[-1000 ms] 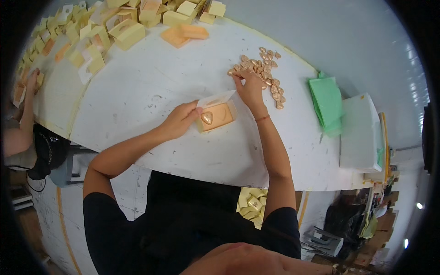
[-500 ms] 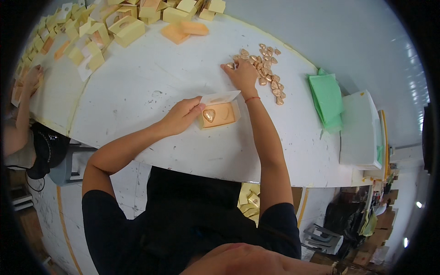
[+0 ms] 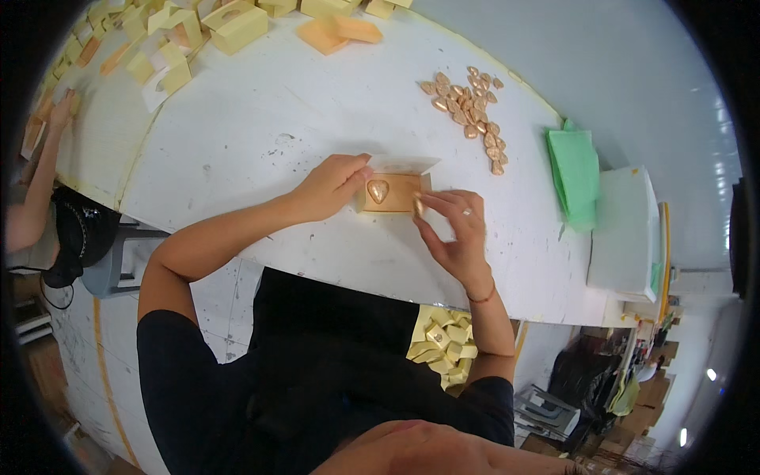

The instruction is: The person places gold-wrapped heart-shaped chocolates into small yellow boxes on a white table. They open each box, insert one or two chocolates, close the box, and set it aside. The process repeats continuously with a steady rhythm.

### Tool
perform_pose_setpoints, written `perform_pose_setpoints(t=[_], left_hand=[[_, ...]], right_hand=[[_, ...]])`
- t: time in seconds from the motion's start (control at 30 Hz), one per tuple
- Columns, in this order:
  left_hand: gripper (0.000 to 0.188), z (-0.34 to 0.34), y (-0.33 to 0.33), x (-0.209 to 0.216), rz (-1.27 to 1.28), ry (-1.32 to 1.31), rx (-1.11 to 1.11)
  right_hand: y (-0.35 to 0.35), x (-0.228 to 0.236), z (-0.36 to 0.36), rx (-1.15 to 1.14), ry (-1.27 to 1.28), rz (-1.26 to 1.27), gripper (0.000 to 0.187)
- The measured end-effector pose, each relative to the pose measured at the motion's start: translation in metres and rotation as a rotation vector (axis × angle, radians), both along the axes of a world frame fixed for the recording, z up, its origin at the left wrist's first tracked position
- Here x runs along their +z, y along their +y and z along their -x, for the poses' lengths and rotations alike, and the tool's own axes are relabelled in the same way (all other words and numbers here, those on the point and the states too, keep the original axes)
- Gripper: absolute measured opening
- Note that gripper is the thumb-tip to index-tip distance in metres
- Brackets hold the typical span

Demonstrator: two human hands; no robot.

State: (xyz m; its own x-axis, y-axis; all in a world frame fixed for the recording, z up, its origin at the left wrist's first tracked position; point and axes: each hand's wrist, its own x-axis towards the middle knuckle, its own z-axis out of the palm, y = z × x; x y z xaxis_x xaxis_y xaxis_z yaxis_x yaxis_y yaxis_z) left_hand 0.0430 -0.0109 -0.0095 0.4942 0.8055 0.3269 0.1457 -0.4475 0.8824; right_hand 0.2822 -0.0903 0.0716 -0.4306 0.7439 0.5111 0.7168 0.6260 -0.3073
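Observation:
My left hand (image 3: pixel 334 186) grips the left side of a small open gift box (image 3: pixel 398 204) near the table's front edge. Its white lid stands raised at the back. An orange insert lines the box, and one gold foil heart (image 3: pixel 378 191) lies in its left part. At the box's right end, my right hand (image 3: pixel 457 229) pinches a second gold heart (image 3: pixel 418 206) between thumb and fingers. Farther back to the right, a loose pile of gold foil hearts (image 3: pixel 467 103) is spread over the white table (image 3: pixel 261 158).
Yellow boxes (image 3: pixel 237 30) crowd the far left, with orange inserts (image 3: pixel 339 33) beside them. Green sheets (image 3: pixel 571 178) and a white container (image 3: pixel 621 229) stand at right. Another person's hand (image 3: pixel 62 111) works at far left. More yellow boxes (image 3: pixel 447 342) lie below the table edge.
My right hand has come back from the heart pile to the box, now with a gold heart in its fingers. My left hand still holds the box.

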Motion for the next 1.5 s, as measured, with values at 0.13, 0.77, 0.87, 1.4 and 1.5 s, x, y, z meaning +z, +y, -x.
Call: perform_pose_setpoints(t=[0.13, 0.77, 0.87, 1.4, 1.5], left_hand=[[0.029, 0.001, 0.002, 0.003, 0.029, 0.039, -0.014], [0.025, -0.005, 0.007, -0.011, 0.104, -0.082, -0.068], [0.02, -0.01, 0.0, -0.009, 0.049, -0.101, -0.017], [0.046, -0.002, -0.015, -0.001, -0.055, -0.01, -0.157], [0.044, 0.019, -0.022, 0.011, -0.083, 0.014, -0.239]], right_hand=[[0.023, -0.021, 0.007, 0.005, -0.108, -0.016, 0.031], [0.022, -0.048, -0.033, 0.01, 0.656, 0.494, 0.045], [0.033, -0.059, -0.034, 0.168, 0.74, 0.775, 0.052], [0.009, -0.059, 0.005, 0.257, 0.518, 0.381, 0.049], [0.005, -0.059, 0.008, 0.232, 0.382, 0.229, 0.046]])
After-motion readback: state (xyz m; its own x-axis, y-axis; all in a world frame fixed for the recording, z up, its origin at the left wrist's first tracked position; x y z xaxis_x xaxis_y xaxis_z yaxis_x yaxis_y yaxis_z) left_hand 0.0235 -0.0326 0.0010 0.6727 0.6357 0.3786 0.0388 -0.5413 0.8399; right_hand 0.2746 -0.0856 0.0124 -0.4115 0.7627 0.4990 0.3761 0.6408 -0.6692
